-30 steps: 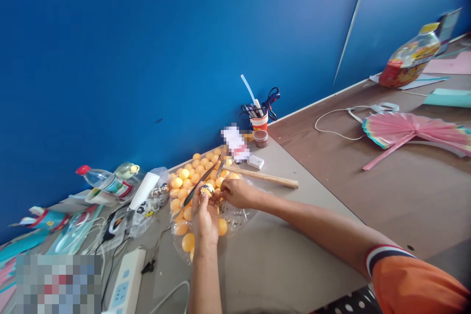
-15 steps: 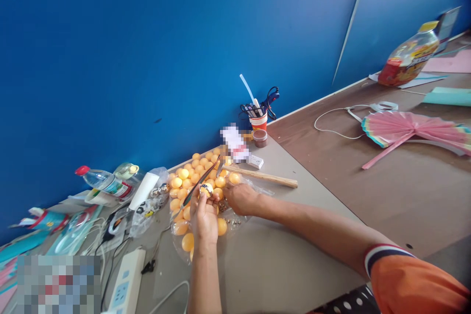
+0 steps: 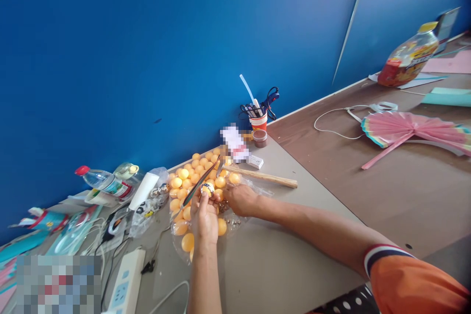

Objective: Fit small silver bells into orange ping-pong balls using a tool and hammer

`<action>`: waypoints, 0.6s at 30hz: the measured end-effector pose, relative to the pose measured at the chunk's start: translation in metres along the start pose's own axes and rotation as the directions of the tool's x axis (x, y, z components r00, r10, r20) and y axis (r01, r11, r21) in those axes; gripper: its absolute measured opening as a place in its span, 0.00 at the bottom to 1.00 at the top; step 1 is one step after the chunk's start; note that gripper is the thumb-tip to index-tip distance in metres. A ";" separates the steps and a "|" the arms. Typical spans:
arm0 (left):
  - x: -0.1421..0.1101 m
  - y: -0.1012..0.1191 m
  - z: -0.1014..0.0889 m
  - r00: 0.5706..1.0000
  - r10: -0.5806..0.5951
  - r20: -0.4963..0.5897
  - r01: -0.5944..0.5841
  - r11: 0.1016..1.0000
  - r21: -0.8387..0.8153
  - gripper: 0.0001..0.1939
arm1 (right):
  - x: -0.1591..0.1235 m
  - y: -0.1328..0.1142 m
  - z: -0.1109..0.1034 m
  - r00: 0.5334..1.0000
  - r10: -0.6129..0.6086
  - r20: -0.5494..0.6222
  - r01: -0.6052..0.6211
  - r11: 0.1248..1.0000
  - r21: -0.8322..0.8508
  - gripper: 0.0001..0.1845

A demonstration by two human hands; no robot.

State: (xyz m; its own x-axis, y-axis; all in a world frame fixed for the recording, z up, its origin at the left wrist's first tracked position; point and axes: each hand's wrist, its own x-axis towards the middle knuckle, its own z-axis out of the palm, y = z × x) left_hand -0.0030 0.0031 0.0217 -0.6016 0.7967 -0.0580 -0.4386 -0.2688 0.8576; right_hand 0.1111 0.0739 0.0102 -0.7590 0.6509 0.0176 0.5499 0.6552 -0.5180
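On my feed the left hand (image 3: 206, 218) pinches 1 dark-marked ball (image 3: 208, 189) by the orange balls (image 3: 187, 242). Probably light, slick, dentable; I'd hold opposite sides gently. Right hand (image 3: 242, 199): can't tell its grip.

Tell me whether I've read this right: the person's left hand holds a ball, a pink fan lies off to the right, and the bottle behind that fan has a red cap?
Not quite: the cap on that bottle is yellow, as the head view shows. The left hand does hold a ball, and the pink fan lies to the right.
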 end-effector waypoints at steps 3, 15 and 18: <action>0.000 0.000 0.000 1.000 -0.012 -0.008 0.012 1.000 -0.004 0.22 | 0.001 0.002 0.002 1.000 -0.007 -0.021 0.007 1.000 -0.011 0.07; -0.002 0.004 0.003 0.999 -0.037 -0.031 0.036 0.998 -0.041 0.24 | -0.001 -0.010 -0.012 0.999 0.033 0.003 -0.033 0.997 -0.066 0.12; -0.002 0.005 0.003 0.999 -0.041 -0.026 0.039 0.998 -0.042 0.24 | 0.001 -0.011 -0.013 0.998 0.053 -0.028 -0.051 0.996 0.066 0.08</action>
State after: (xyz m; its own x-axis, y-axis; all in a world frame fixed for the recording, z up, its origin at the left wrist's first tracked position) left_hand -0.0017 0.0025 0.0276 -0.6007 0.7924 -0.1061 -0.4896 -0.2596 0.8324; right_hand 0.1091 0.0721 0.0268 -0.7188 0.6951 0.0146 0.5632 0.5944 -0.5740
